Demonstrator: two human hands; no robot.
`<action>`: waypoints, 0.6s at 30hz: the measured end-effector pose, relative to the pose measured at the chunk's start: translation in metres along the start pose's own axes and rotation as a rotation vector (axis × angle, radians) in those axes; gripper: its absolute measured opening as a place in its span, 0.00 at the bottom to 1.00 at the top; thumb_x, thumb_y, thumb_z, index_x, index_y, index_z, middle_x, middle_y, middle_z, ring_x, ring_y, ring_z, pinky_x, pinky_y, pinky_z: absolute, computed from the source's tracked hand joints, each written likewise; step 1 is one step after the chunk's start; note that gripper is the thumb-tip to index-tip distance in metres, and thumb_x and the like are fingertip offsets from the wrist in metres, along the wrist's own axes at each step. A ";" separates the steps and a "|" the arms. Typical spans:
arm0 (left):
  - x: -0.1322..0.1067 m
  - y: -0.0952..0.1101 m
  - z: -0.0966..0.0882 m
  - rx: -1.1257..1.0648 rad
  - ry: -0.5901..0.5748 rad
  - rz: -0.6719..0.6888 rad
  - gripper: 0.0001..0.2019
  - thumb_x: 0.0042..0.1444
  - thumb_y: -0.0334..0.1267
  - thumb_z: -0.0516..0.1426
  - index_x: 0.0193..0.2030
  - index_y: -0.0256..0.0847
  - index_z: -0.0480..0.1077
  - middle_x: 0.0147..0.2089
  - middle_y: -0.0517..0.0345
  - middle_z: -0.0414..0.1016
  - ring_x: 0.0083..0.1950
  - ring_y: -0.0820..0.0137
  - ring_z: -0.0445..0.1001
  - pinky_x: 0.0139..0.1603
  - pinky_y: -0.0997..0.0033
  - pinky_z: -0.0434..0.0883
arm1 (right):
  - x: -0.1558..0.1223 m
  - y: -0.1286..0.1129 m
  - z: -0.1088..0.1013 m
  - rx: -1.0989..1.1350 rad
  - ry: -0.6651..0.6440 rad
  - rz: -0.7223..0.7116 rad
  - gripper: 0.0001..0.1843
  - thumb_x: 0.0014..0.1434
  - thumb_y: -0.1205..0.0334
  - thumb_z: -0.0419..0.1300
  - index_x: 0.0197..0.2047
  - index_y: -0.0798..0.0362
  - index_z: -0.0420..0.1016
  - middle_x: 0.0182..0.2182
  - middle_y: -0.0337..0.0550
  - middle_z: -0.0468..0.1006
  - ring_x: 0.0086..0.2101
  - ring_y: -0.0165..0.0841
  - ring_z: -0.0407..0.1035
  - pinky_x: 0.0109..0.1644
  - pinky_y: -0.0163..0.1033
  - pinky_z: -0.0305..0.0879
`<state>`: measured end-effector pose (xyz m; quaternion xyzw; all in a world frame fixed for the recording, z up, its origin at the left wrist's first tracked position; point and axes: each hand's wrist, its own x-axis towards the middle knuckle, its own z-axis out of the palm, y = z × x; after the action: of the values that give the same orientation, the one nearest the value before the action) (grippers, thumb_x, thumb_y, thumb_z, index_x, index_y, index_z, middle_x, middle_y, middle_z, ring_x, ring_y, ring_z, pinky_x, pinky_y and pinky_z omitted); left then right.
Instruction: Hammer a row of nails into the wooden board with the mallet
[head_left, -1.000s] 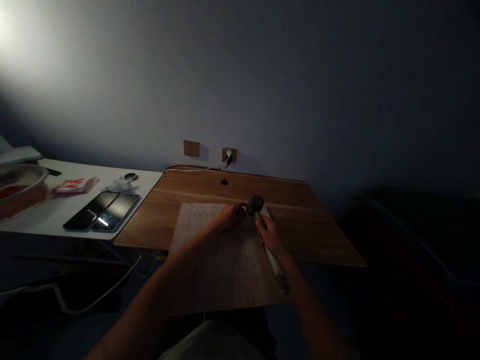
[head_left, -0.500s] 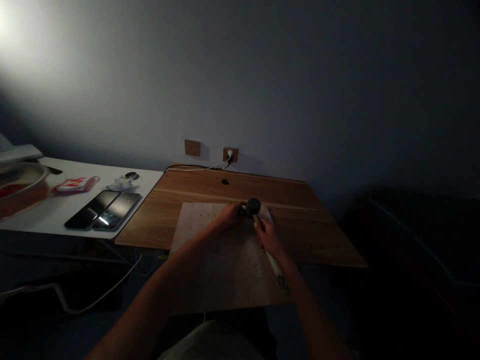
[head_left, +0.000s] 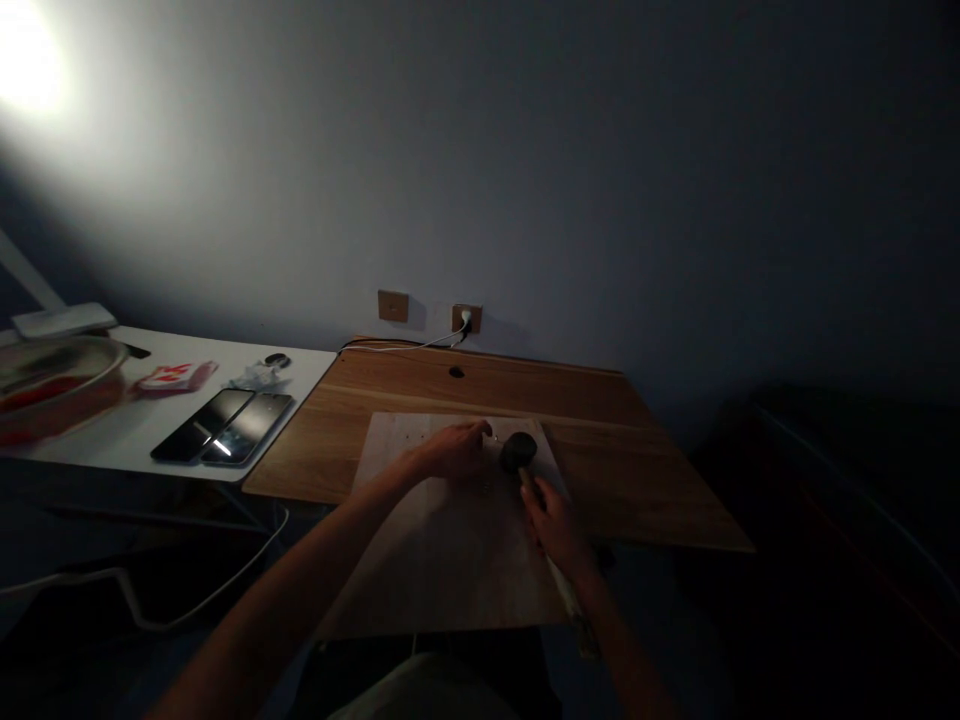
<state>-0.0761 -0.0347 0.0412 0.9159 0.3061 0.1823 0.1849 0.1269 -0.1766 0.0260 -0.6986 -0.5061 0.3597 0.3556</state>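
My right hand is wrapped around the pale wooden handle of a mallet with a dark, round head. The mallet head is low over the right part of a pale wooden board. My left hand is over the board's upper middle, left of the mallet head, its fingers curled and pinched together. At its fingertips a small shiny nail glints, partly hidden and dim. Tiny dark nails show on the board's upper left, and a few small pieces lie below my left hand.
The board rests on a brown wooden table against the wall. On the white table at left are two phones, a red and white packet, crumpled clear plastic, a bowl and a lamp base. A cable runs to a wall socket.
The mallet head has come away from my left fingertips, toward me and to the right. A small gap now shows between them. The whole view has shifted slightly.
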 end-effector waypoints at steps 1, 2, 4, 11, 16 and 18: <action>-0.004 0.005 -0.004 0.061 -0.063 0.041 0.23 0.52 0.36 0.62 0.56 0.39 0.68 0.44 0.52 0.77 0.44 0.63 0.76 0.46 0.66 0.72 | -0.001 0.000 0.001 0.008 -0.010 0.018 0.25 0.61 0.40 0.54 0.50 0.51 0.73 0.19 0.34 0.69 0.16 0.33 0.64 0.18 0.36 0.58; -0.007 0.011 -0.007 0.119 -0.114 0.082 0.22 0.51 0.36 0.62 0.54 0.39 0.69 0.45 0.51 0.77 0.45 0.61 0.77 0.47 0.65 0.72 | -0.001 -0.001 0.001 0.017 -0.018 0.033 0.26 0.61 0.40 0.53 0.50 0.52 0.72 0.18 0.34 0.69 0.16 0.32 0.63 0.18 0.36 0.57; -0.009 0.021 -0.011 0.221 -0.174 0.150 0.18 0.52 0.36 0.63 0.51 0.40 0.72 0.46 0.49 0.77 0.48 0.59 0.77 0.49 0.64 0.71 | -0.002 -0.004 0.001 0.023 -0.027 0.047 0.26 0.62 0.41 0.52 0.50 0.52 0.71 0.18 0.33 0.68 0.15 0.31 0.62 0.17 0.35 0.57; -0.001 0.043 -0.012 0.346 -0.302 0.163 0.12 0.56 0.35 0.60 0.47 0.44 0.76 0.41 0.52 0.78 0.40 0.62 0.78 0.39 0.69 0.71 | -0.005 -0.011 0.001 0.015 -0.004 0.089 0.30 0.63 0.40 0.51 0.57 0.54 0.70 0.19 0.32 0.68 0.16 0.31 0.64 0.17 0.34 0.57; -0.001 0.051 -0.020 0.228 -0.344 0.184 0.05 0.54 0.35 0.61 0.38 0.42 0.77 0.40 0.55 0.78 0.35 0.67 0.76 0.34 0.72 0.68 | -0.003 -0.006 0.001 -0.018 0.012 0.038 0.29 0.64 0.41 0.50 0.55 0.55 0.72 0.23 0.38 0.74 0.18 0.34 0.67 0.20 0.36 0.59; -0.002 0.054 -0.023 0.204 -0.360 0.207 0.04 0.54 0.34 0.61 0.37 0.42 0.76 0.39 0.56 0.77 0.35 0.68 0.75 0.34 0.73 0.68 | 0.000 -0.002 0.001 -0.038 0.037 -0.001 0.31 0.63 0.39 0.50 0.54 0.55 0.74 0.28 0.43 0.78 0.22 0.36 0.71 0.23 0.38 0.63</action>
<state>-0.0615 -0.0711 0.0848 0.9741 0.1894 0.0022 0.1233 0.1249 -0.1762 0.0270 -0.7114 -0.5065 0.3369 0.3519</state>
